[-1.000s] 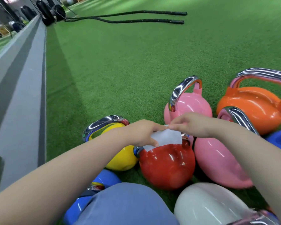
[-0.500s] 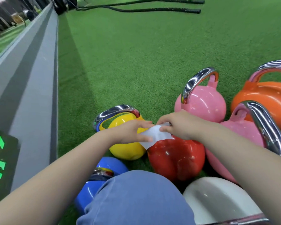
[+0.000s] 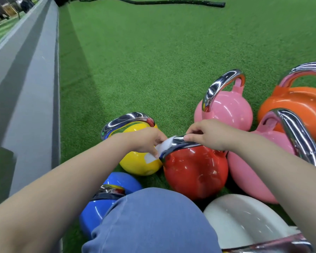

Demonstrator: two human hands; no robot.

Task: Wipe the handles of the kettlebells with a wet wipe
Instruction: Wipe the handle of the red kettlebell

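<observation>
Our left hand [image 3: 146, 141] pinches the wet wipe [image 3: 161, 149] against the red kettlebell [image 3: 195, 170]'s handle [image 3: 181, 143] while our right hand [image 3: 206, 134] grips it steady.

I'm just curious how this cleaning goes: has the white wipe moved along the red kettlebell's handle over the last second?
Yes. The wet wipe has slid toward the yellow kettlebell, baring the red kettlebell's handle.

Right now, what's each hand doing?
Left hand: pinching the white wipe against the red kettlebell's handle.
Right hand: fingers curled on that handle.
</observation>
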